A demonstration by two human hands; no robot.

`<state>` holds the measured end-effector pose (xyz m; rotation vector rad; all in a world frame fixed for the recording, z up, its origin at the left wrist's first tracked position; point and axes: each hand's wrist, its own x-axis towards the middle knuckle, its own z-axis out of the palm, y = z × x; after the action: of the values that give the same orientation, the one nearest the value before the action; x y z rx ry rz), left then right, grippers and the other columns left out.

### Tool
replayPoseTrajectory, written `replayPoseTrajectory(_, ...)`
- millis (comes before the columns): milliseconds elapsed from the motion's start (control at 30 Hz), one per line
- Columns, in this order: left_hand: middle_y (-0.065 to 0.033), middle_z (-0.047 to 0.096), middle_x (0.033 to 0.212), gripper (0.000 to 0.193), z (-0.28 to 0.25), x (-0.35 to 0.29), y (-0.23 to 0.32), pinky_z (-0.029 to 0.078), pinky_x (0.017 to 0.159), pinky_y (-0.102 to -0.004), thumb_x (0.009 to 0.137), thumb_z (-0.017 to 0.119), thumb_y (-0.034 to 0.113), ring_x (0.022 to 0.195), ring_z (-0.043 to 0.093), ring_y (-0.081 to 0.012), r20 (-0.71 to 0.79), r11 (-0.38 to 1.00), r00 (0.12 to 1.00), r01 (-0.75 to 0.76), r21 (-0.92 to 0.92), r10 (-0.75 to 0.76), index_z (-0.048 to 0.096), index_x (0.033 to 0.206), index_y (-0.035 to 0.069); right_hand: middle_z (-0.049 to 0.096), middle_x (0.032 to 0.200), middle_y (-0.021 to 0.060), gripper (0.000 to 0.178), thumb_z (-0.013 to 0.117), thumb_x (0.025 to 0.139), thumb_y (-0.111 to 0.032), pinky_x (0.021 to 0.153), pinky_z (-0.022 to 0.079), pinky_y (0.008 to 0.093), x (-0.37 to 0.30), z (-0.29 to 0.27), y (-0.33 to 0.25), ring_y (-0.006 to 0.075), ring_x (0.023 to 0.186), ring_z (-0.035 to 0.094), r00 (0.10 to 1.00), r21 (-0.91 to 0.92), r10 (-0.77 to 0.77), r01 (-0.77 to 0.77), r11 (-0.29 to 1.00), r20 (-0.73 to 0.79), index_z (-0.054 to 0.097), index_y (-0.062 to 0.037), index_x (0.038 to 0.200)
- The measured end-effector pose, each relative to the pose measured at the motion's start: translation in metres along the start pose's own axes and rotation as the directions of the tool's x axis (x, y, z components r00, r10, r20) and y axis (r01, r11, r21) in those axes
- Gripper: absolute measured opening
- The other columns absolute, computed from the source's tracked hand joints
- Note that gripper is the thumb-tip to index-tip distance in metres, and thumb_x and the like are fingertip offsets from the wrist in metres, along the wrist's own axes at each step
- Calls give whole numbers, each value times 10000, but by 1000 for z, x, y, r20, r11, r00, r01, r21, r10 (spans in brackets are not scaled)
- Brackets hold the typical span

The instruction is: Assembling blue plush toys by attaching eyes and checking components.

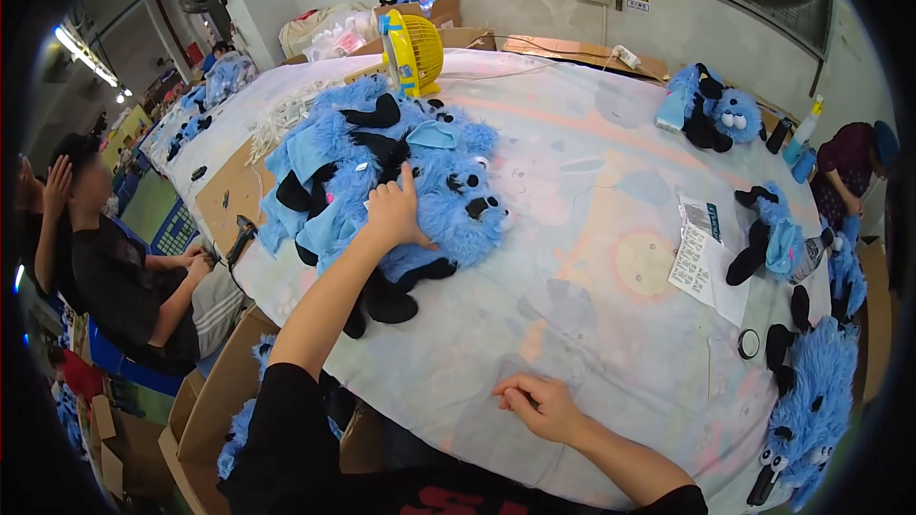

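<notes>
A heap of furry blue plush toys (pixel 448 200) with black limbs and light-blue cloth parts lies on the left half of the cloth-covered table (pixel 572 324). On top of this heap rests my left hand (pixel 395 214), its index finger and thumb spread apart, touching the fur. I see nothing held in it. My right hand (pixel 540 406) is just over the table's near edge, fingers curled in loosely, with no object visible in them. The undersides of both hands are hidden.
A yellow fan (pixel 414 52) stands behind the heap. To the right are more plush toys (pixel 809 401), a printed paper sheet (pixel 704 272) and a roll of tape (pixel 748 343). A hand tool (pixel 241 238) lies at the left edge, near a seated person (pixel 134 277). Cardboard boxes (pixel 215 410) stand below.
</notes>
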<state>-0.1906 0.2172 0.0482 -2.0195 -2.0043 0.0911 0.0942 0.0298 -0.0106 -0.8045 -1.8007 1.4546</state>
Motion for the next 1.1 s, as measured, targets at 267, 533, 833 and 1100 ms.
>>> replayPoseTrajectory(267, -164, 616, 808, 631, -37, -13, -28, 447, 774, -424, 536, 761, 365, 764, 594, -324, 171, 974, 985, 28, -225, 11, 475, 980, 20, 615, 697, 19, 126, 513, 849, -55, 526, 387, 200, 1, -2, 6, 105, 580, 537, 999, 8, -5, 6, 1000, -33, 620, -41, 915)
replayPoseTrajectory(533, -211, 463, 1181, 703, -93, 45, -75, 207, 999, -559, 549, 760, 450, 1155, 392, -368, 156, 982, 971, -175, -65, 183, 558, 1076, 31, 619, 724, 34, 133, 501, 860, -40, 558, 423, 195, -2, -3, 3, 108, 626, 573, 999, 8, 38, -38, 999, 1, 619, -27, 920)
replayPoseTrajectory(833, -268, 272, 1387, 886, -12, 103, -119, 229, 1045, -538, 527, 747, 531, 1226, 343, -443, 452, 959, 892, 133, -248, -7, 473, 1281, 156, 623, 740, 40, 135, 499, 869, -41, 560, 432, 194, 0, -5, -11, 108, 635, 582, 999, 52, 46, -46, 998, -10, 620, -18, 926)
replayPoseTrajectory(1100, -172, 514, 1024, 647, -24, 18, -56, 472, 767, -425, 576, 748, 311, 918, 539, -350, -18, 978, 993, 110, -176, -114, 515, 1145, 107, 616, 720, 51, 145, 480, 875, -32, 581, 442, 194, -2, 0, 0, 104, 635, 567, 994, 48, 106, -106, 993, -1, 610, 10, 924)
